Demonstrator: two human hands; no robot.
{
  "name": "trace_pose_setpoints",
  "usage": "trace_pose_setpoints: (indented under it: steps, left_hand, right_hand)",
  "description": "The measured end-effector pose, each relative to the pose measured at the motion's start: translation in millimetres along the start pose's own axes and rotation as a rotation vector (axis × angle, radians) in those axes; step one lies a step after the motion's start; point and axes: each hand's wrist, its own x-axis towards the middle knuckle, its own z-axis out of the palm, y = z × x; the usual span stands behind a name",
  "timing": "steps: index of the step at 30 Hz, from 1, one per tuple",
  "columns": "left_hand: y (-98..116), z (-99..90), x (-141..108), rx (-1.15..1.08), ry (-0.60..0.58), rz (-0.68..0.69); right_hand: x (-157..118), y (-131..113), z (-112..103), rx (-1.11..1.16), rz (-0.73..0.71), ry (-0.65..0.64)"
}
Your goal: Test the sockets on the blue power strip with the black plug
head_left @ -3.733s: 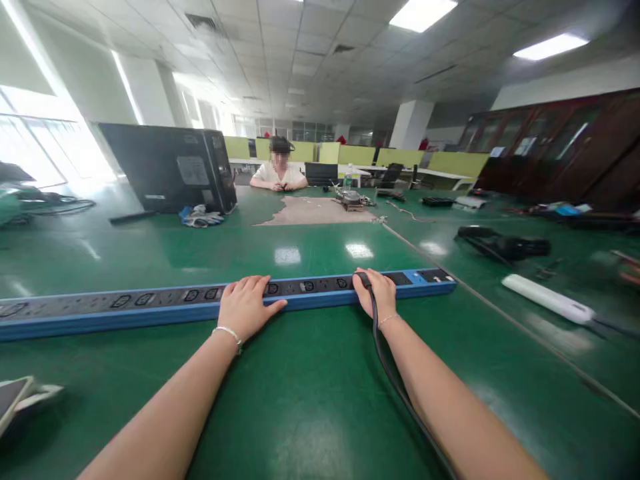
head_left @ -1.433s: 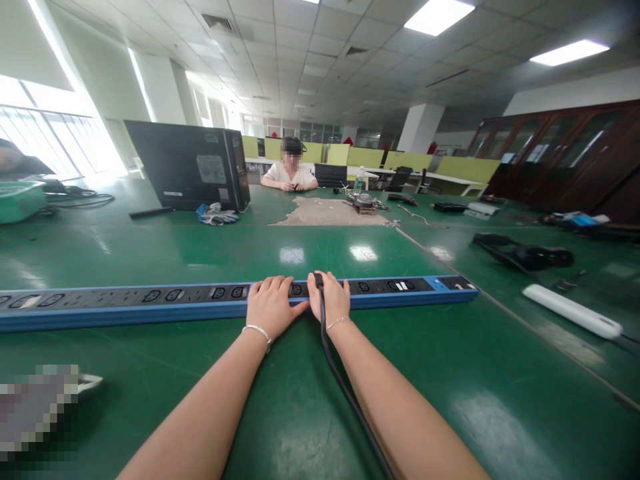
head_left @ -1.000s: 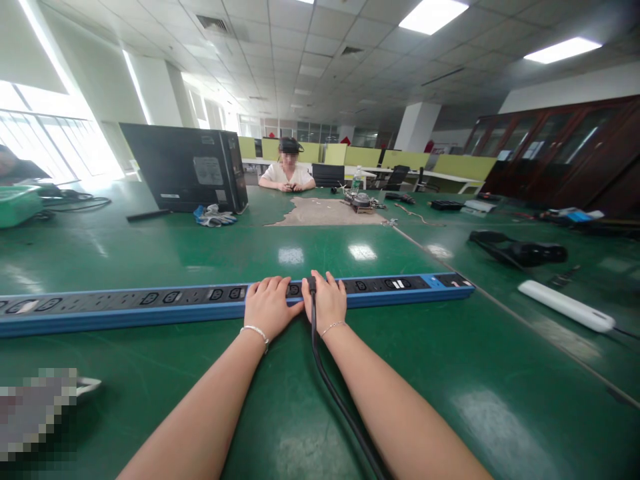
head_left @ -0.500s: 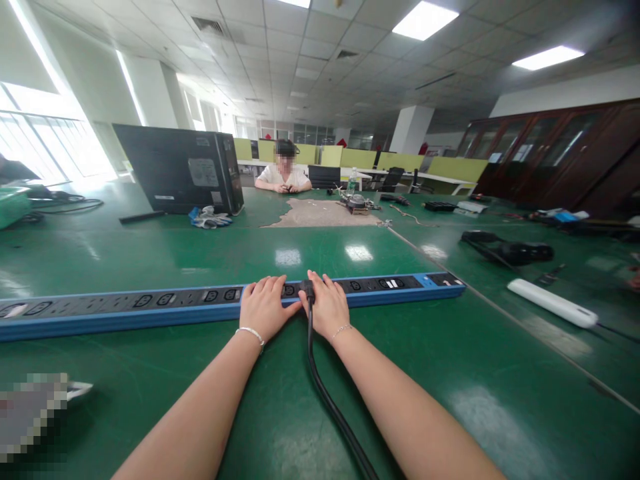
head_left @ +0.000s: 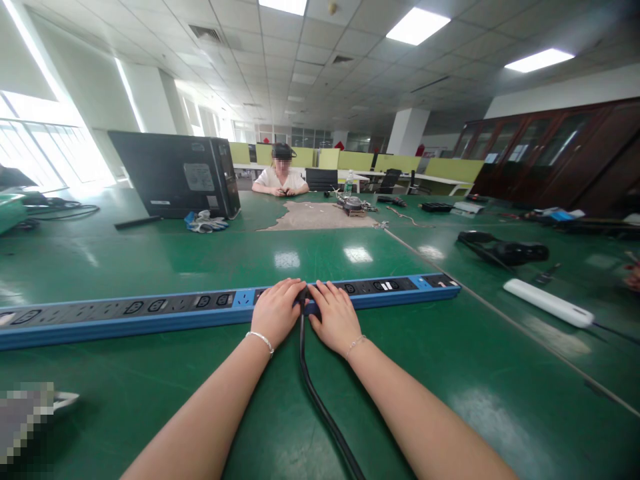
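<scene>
Strip (head_left: 175,312): low barrier right across the worktop (head_left: 240,257), running past the left edge of view.
Between hands: hardly any gap; the plug (head_left: 303,301) sits between the left hand (head_left: 277,310) and right hand (head_left: 334,317).
Near side: open worktop outside the forearms (head_left: 200,400); the cable (head_left: 318,400) divides the space between them.
Far side: wide bare worktop up to the tower (head_left: 170,173) and gloves (head_left: 206,222).
Right end: way round the strip's tip, bounded by the white bar (head_left: 549,303) farther right.

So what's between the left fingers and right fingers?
The head view shows the black plug and cable between left fingers and right fingers, at the blue power strip.
</scene>
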Motion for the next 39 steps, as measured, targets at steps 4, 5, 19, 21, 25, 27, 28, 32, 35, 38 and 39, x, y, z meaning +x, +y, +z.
trace_pose_setpoints:
  steps: [4,5,19,21,25,27,28,32,35,38,39]
  left_hand:
    - [6,3.0,4,-0.007,0.016,-0.063]
    - [7,3.3,5,-0.016,0.016,-0.078]
    - [-3,13.5,6,-0.099,0.048,-0.044]
    - [-4,13.8,5,-0.097,0.056,-0.039]
    - [-1,12.2,4,-0.084,0.044,-0.035]
    - [1,12.0,4,-0.064,0.043,-0.051]
    - [2,12.3,4,-0.051,0.044,-0.058]
    - [3,13.2,4,-0.018,0.038,-0.055]
    - [3,12.1,5,-0.026,0.027,-0.069]
    - [3,10.3,6,-0.035,0.009,-0.087]
    - [4,9.9,6,-0.037,0.003,-0.09]
  right_hand:
    - [1,1,0,0.0,0.001,0.0]
    - [0,1,0,-0.001,0.001,0.0]
    - [3,3,-1,0.013,-0.005,-0.002]
    - [4,4,-2,0.023,-0.013,-0.006]
    - [4,5,-1,0.035,-0.016,0.001]
    - [4,5,0,0.032,-0.018,0.007]
    - [4,5,0,0.029,-0.019,0.009]
    - [4,4,0,0.019,-0.022,0.017]
    - [4,4,-1,0.022,-0.022,0.015]
    - [4,4,-1,0.022,-0.015,0.012]
    - [4,3,-1,0.022,-0.013,0.01]
